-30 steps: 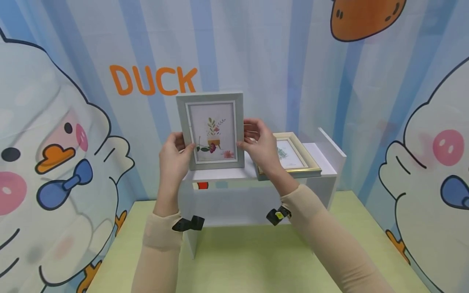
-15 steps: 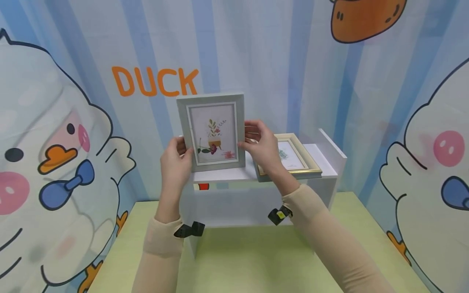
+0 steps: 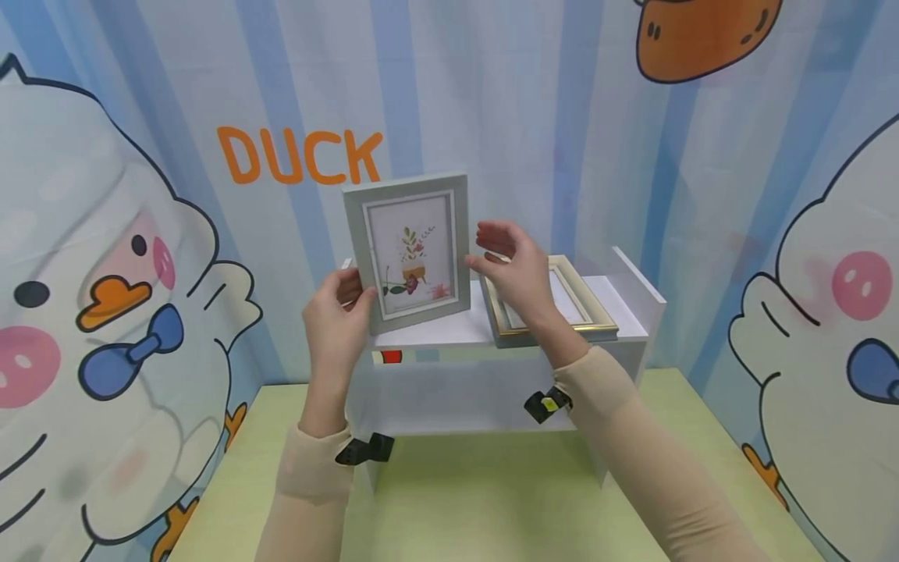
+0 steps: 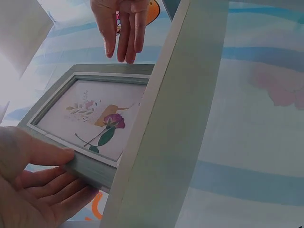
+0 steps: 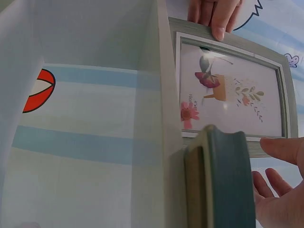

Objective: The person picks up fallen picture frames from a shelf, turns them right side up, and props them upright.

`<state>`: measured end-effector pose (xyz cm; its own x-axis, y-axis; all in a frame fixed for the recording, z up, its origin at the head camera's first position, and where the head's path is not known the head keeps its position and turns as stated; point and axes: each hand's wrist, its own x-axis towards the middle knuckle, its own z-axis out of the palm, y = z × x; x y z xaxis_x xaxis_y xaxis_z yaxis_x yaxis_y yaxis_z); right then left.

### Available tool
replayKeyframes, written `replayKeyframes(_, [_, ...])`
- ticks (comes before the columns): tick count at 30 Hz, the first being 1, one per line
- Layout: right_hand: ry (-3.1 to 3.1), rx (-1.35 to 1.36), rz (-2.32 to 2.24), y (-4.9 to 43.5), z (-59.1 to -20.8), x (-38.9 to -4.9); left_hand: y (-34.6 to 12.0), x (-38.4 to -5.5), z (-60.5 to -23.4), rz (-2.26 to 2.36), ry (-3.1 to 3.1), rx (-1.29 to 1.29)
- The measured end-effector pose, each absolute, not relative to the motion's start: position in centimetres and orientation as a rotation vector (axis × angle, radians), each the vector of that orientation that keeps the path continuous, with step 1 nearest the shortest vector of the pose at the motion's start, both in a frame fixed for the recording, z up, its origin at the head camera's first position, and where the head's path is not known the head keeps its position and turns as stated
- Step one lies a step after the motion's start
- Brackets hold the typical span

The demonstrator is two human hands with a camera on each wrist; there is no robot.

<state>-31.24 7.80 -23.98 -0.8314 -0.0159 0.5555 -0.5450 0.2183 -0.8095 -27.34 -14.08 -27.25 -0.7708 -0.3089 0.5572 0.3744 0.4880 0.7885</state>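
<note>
A grey-green picture frame [image 3: 461, 234] with a white inner border and a potted-plant print stands on the white shelf, leaning back slightly. My left hand [image 3: 335, 316] pinches its left edge, thumb in front and fingers behind, as the left wrist view also shows with the left hand [image 4: 42, 185]. Just off the opposite edge is my right hand [image 3: 516, 273], fingers loosely bent and holding nothing. A cream and gold picture frame [image 3: 600, 318] lies flat to the right, partly hidden by the right hand and wrist. Its blue-grey side [image 5: 228, 175] fills the foreground of the right wrist view.
The white shelf unit [image 3: 463, 390] has a raised side panel [image 3: 635, 289] at its right end and stands on a yellow-green table [image 3: 477, 507]. Behind hangs a blue-striped curtain [image 3: 520, 94] with printed ducks and orange lettering.
My right hand has let go of the grey-green frame's edge and moved slightly right. The frame has turned a little, its left side coming nearer. My left hand keeps its pinch.
</note>
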Motion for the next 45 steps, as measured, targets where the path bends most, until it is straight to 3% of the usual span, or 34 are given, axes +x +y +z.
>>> replayKeyframes(45, [-2.073,0.714,1.416,7.8,-18.8,-31.3,-10.6,-27.1,-29.4,-1.311,-1.728,-0.269])
